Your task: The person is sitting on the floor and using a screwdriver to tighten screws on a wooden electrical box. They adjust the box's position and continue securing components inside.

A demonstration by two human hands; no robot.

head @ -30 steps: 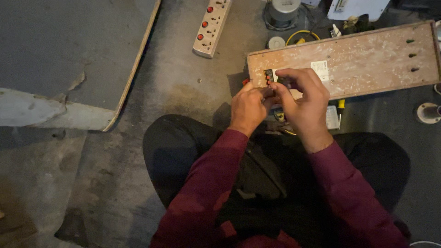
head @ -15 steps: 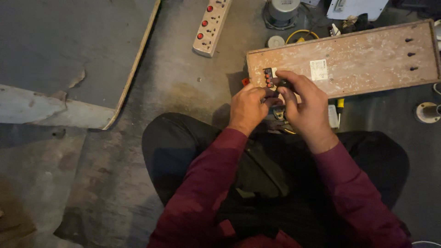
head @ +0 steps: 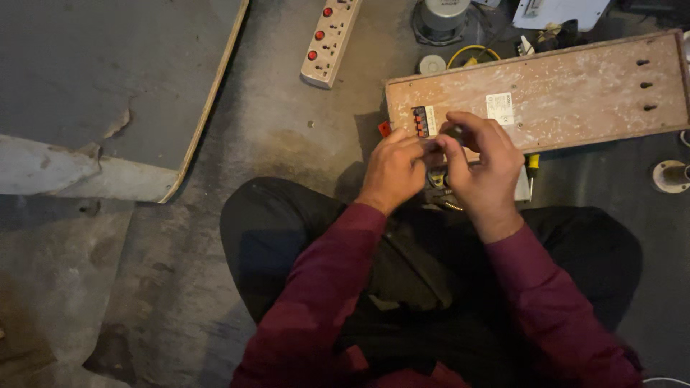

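A long brown wooden box [head: 575, 100] lies on the concrete floor in front of my crossed legs. It has a small terminal panel [head: 420, 121] with red and black clips near its left end and a white label [head: 501, 108]. My left hand [head: 394, 170] and my right hand [head: 483, 164] meet just below the panel, fingers pinched together over something small and dark. What they pinch is hidden by the fingers. A yellow-handled tool [head: 532, 167] lies under my right hand.
A white power strip [head: 329, 42] with red switches lies at the top middle. A grey board [head: 108, 86] covers the upper left floor. A round metal part [head: 440, 18], a yellow wire loop [head: 471, 54] and a white device [head: 557, 13] sit behind the box.
Both hands have drawn back slightly from the terminal panel, which now shows uncovered. The fingertips remain pinched together.
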